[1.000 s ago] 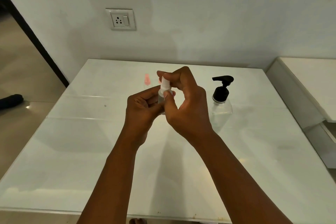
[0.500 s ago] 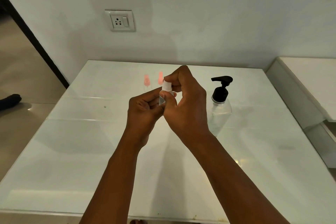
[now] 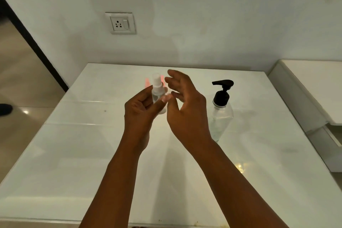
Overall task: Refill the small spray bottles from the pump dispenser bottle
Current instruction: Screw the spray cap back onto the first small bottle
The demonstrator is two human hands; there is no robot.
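Spray bottle (image 3: 157,96) is staying pinched upright in our left hand (image 3: 140,111) above the table (image 3: 74,144) as our right hand (image 3: 185,105) is letting go of its cap, fingers spread, pump dispenser bottle (image 3: 221,109) waiting right.

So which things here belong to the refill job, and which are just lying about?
Job:
spray bottle, held upright in the left hand
pump bottle, standing on the table
right hand, open beside the spray bottle

Lying about:
wall socket
side counter
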